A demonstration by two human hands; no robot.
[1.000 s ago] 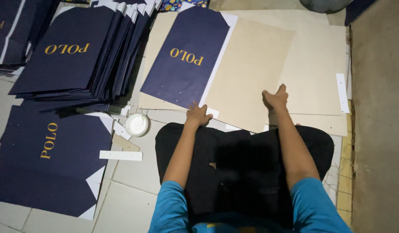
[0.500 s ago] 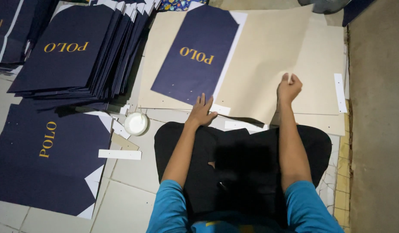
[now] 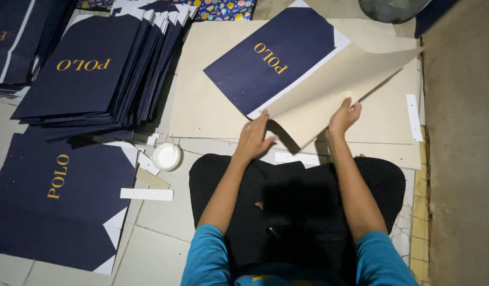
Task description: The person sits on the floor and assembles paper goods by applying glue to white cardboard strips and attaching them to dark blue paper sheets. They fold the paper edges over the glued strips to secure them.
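A wide beige board (image 3: pixel 202 100) is laid on the tiled floor, and on it a navy paper sheet (image 3: pixel 271 63) with a beige reverse is seen, its near edge lifted and curled over. That raised flap is pinched by the right hand (image 3: pixel 344 116), while the left hand (image 3: pixel 253 139) is spread flat on the sheet's lower corner. To the left, a stack of navy sheets (image 3: pixel 91 69) is fanned out, and near the knee a small round white pot (image 3: pixel 166 156) is set, filled with something white.

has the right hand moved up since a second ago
Yes. The right hand has lifted the beige flap of the navy sheet, rising away from the person's lap toward the far edge of the cardboard base.
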